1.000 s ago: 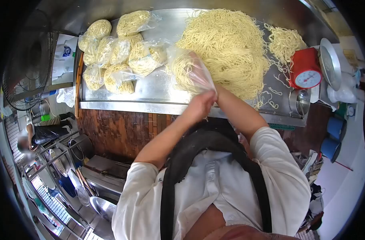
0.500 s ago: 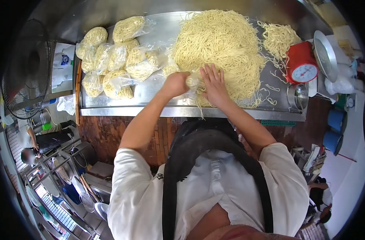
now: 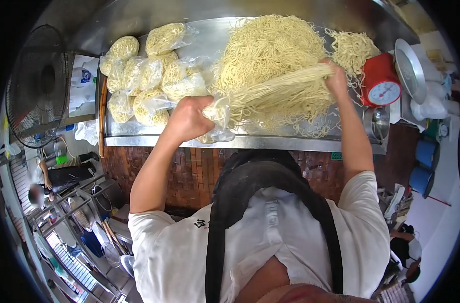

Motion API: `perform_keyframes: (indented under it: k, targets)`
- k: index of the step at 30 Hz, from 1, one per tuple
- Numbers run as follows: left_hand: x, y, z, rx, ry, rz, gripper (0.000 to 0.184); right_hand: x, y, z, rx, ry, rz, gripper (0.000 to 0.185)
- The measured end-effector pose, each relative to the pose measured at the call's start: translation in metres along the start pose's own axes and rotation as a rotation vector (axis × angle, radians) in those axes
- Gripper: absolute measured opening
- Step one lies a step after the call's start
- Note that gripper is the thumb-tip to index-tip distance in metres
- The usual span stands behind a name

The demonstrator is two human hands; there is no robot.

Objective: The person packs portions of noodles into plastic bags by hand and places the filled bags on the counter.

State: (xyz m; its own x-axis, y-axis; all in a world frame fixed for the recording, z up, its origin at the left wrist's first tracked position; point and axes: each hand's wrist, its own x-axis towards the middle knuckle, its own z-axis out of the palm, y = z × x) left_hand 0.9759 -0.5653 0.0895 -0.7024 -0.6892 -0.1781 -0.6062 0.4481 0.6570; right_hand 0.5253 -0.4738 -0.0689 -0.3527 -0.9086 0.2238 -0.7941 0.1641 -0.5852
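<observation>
My left hand (image 3: pixel 189 118) is closed on a clear plastic bag (image 3: pixel 219 118) with noodles in it, over the front edge of the metal table (image 3: pixel 204 28). Strands run from the bag's mouth to the right. My right hand (image 3: pixel 336 81) is closed around the far end of a stretched bundle of noodles (image 3: pixel 285 86), lifted at the right side of the big noodle pile (image 3: pixel 275 48). Several filled bags of noodles (image 3: pixel 151 73) lie together on the left part of the table.
A red scale (image 3: pixel 381 78) with a round metal pan (image 3: pixel 410 70) stands at the right, beside a small noodle heap (image 3: pixel 353 50) and a metal bowl (image 3: pixel 379 123). Long sticks (image 3: pixel 102 113) lie along the left edge. A fan (image 3: pixel 37 86) and another person (image 3: pixel 63 177) are at the left.
My left hand has moved left and down with the bag. My right hand went from lying flat on the noodles to gripping a bundle, drawn out to the right.
</observation>
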Motion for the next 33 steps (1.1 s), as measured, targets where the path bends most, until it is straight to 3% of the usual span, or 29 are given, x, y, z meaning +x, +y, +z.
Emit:
perform_keyframes:
  k: [2, 4, 6, 8, 10, 13, 14, 15, 16, 17, 19, 22, 24, 27, 28, 30, 31, 33]
  targets:
    - [0.004, -0.016, 0.008, 0.052, -0.047, -0.044, 0.047, 0.016, 0.085, -0.002, -0.359, -0.116, 0.020, 0.034]
    - [0.007, -0.052, 0.030, 0.051, 0.013, 0.043, 0.048, 0.021, 0.164, -0.011, -0.358, -0.066, 0.143, 0.032]
    - [0.016, -0.069, 0.050, 0.119, 0.021, 0.194, 0.045, 0.026, 0.178, -0.012, -0.328, -0.147, 0.208, 0.032]
    - [0.026, -0.084, 0.083, 0.291, -0.012, 0.179, 0.044, 0.052, 0.151, -0.018, -0.267, -0.343, 0.192, 0.031]
    - [0.030, -0.099, 0.113, 0.402, -0.082, 0.143, 0.048, 0.062, 0.073, -0.031, -0.535, -0.536, 0.125, 0.019]
    - [0.008, -0.082, 0.156, 0.368, 0.536, 0.032, 0.049, 0.028, -0.070, -0.005, -0.723, -0.501, -0.157, 0.014]
    - [-0.006, -0.074, 0.168, 0.232, 0.541, -0.065, 0.055, 0.003, -0.116, 0.018, -0.659, -0.490, -0.266, 0.017]
    - [-0.019, -0.064, 0.183, 0.168, 0.561, -0.085, 0.060, -0.025, -0.118, 0.063, -0.424, -0.534, -0.329, 0.016]
    - [-0.020, -0.058, 0.192, 0.156, 0.511, -0.158, 0.056, -0.044, -0.149, 0.084, -0.299, -0.705, -0.532, 0.016]
    - [-0.024, -0.055, 0.200, 0.143, 0.461, -0.234, 0.052, -0.073, -0.157, 0.122, -0.139, -0.638, -0.453, 0.023]
    - [-0.007, -0.093, 0.220, 0.105, 0.465, -0.207, 0.041, -0.085, -0.143, 0.184, -0.415, -0.325, -0.831, 0.025]
    - [0.008, -0.096, 0.212, -0.053, 0.488, -0.217, 0.027, -0.060, -0.145, 0.223, -0.031, -0.787, -0.378, 0.031]
    - [0.011, -0.051, 0.179, -0.275, 0.490, -0.145, 0.021, -0.050, -0.161, 0.220, 0.246, -0.681, -0.460, 0.035]
    - [-0.003, 0.001, 0.189, -0.310, 0.449, 0.121, 0.020, -0.045, -0.183, 0.212, 0.637, -0.786, -0.056, 0.040]
    - [-0.002, 0.007, 0.186, -0.324, 0.420, 0.076, 0.016, -0.051, -0.189, 0.206, 0.573, -0.685, -0.128, 0.040]
    - [0.004, 0.016, 0.182, -0.347, 0.360, -0.003, 0.012, -0.059, -0.198, 0.187, 0.376, -0.669, -0.015, 0.043]
    - [0.014, -0.001, 0.177, -0.543, 0.369, -0.120, 0.017, -0.062, -0.205, 0.175, 0.280, -0.668, 0.041, 0.045]
    - [0.028, -0.030, 0.140, -0.922, 0.406, -0.290, 0.018, -0.087, -0.158, 0.192, 0.215, -0.791, -0.188, 0.047]
